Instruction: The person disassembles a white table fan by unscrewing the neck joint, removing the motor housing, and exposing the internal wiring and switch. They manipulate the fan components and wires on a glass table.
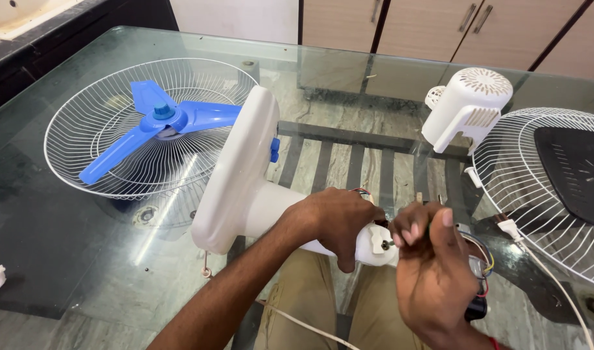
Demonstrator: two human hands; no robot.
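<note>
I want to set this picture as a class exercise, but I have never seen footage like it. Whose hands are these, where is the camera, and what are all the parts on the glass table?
The camera sits on a person's head and looks down at their own two bare hands. The left hand grips the neck of a white fan stand lying on its side on the glass table. The right hand holds the fan motor, with coloured wires, against the neck's end. Around them lie a white wire guard holding the blue fan blade, a white motor cover, and a second guard with a dark centre plate.
</note>
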